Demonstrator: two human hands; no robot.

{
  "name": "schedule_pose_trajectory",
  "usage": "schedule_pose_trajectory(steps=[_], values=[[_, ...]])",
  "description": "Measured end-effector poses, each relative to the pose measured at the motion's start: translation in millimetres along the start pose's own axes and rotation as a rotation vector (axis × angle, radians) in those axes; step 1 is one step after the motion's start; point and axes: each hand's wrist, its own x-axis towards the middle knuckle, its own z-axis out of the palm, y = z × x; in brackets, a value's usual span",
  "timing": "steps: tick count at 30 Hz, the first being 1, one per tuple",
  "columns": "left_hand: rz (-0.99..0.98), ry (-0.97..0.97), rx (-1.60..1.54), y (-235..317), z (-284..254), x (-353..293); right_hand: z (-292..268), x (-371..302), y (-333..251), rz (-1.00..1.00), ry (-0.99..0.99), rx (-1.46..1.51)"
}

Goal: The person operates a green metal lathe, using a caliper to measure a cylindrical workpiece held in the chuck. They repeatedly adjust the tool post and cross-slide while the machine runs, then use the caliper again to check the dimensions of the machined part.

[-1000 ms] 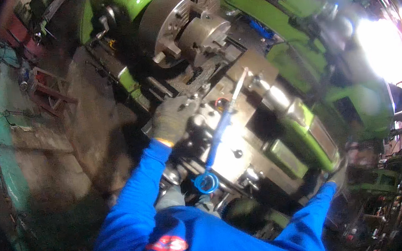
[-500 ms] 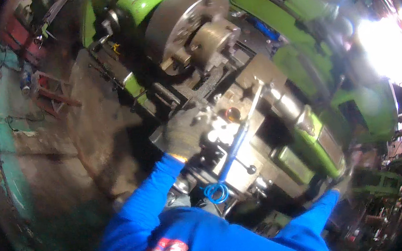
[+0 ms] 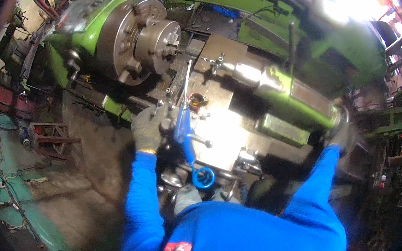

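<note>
My left hand (image 3: pixel 147 132), in a grey work glove, is at the near left side of a lathe's carriage. Its fingers curl over something beside the metal knobs, which I cannot make out. Just right of it, a blue air blow gun (image 3: pixel 183 129) with a long thin nozzle lies across the carriage, a coiled blue hose (image 3: pixel 203 177) at its lower end. At the far right end of the green tailstock (image 3: pixel 299 92), my gloved right hand (image 3: pixel 340 134) is closed on the handwheel (image 3: pixel 341 114). A drill chuck (image 3: pixel 218 64) points from the tailstock toward a round metal workpiece (image 3: pixel 154 46).
The large lathe chuck (image 3: pixel 118 44) holds the workpiece at the upper left. A small cup (image 3: pixel 197 100) stands on the carriage by the nozzle. A rusty metal stand (image 3: pixel 55 139) and cables (image 3: pixel 12 201) are on the floor at left. Strong light glares at the upper right.
My view has turned, so the lathe sits further left and its bed lies more level. My left hand stays by the carriage and my right hand at the tailstock's end.
</note>
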Motion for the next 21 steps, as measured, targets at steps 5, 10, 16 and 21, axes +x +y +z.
schedule_pose_trajectory(steps=[5, 10, 16, 21], values=[[0.051, -0.014, -0.068, -18.5, -2.0, 0.4, -2.8, 26.3, 14.4, 0.01, -0.051, 0.056], [0.001, -0.035, -0.062, -5.7, 0.0, -2.8, -27.5, 46.2, 26.8, 0.007, -0.066, 0.138], [0.012, -0.009, -0.052, 2.3, -2.9, -3.8, -29.1, 79.2, 48.5, 0.027, -0.168, 0.276], [0.095, 0.004, -0.029, -21.4, 6.0, 0.8, -34.5, 86.8, 57.4, 0.017, -0.219, 0.343]])
